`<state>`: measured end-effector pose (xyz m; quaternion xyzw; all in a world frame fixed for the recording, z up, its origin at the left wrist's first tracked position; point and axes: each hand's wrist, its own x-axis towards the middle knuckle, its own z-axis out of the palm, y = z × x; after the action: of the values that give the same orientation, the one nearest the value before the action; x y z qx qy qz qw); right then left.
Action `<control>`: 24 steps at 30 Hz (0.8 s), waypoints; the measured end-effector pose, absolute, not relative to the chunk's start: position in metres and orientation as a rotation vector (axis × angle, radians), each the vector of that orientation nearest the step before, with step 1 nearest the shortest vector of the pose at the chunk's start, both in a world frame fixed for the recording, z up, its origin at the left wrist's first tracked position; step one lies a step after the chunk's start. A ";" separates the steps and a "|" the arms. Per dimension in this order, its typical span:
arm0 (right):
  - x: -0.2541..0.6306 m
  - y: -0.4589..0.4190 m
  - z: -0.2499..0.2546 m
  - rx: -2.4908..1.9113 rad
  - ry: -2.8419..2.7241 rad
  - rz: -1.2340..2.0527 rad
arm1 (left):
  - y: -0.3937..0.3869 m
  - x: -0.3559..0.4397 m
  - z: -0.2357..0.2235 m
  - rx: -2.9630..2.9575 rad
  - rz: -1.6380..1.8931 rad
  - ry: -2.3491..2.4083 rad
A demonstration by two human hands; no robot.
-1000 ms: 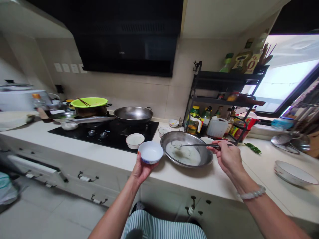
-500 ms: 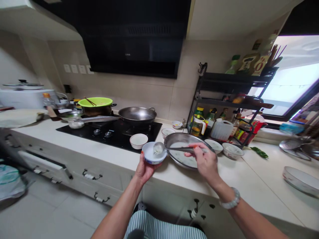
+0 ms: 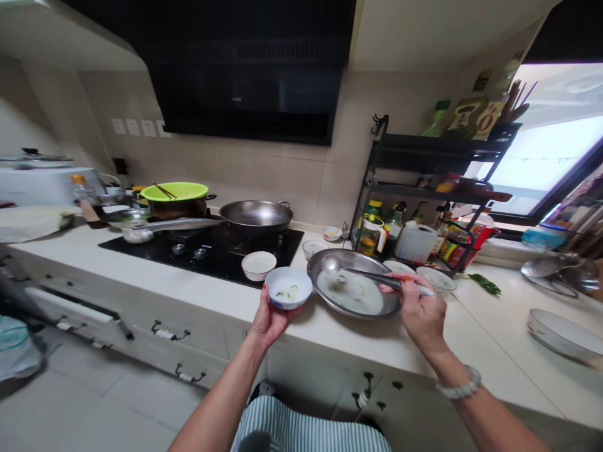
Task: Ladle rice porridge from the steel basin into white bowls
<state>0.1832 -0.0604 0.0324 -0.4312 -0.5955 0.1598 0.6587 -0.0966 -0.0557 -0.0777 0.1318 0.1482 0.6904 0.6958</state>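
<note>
Both my hands occupied at steel basin (image 3: 390,302).
Hob (image 3: 221,254) L of basin; basin itself holds cloudy liq. w/ green bits. Blue-and-white bowl (image 3: 288,287), sm. portion inside, just L of basin: my L hand (image 3: 270,323) cups it, thumb at rim. Ladle (image 3: 367,274), head over basin: handle gripped, R hand (image 3: 421,314) fingers closed.

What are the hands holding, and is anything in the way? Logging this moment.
Left hand: small bowl, some food inside. Right hand: ladle, over metal basin. No obstruction visible between them.
</note>
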 end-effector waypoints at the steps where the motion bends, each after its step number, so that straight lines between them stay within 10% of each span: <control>1: 0.189 -0.055 0.032 -1.017 -1.352 0.331 | -0.056 -0.096 -0.077 0.290 1.543 0.341; 24: 0.216 -0.005 -0.002 -0.967 -0.925 0.632 | -0.056 -0.099 -0.079 0.290 1.524 0.317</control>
<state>0.2160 -0.0052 -0.0020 -0.4405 -0.4216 0.2881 0.7384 -0.0993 -0.0559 -0.0795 0.1303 0.1423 0.6847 0.7028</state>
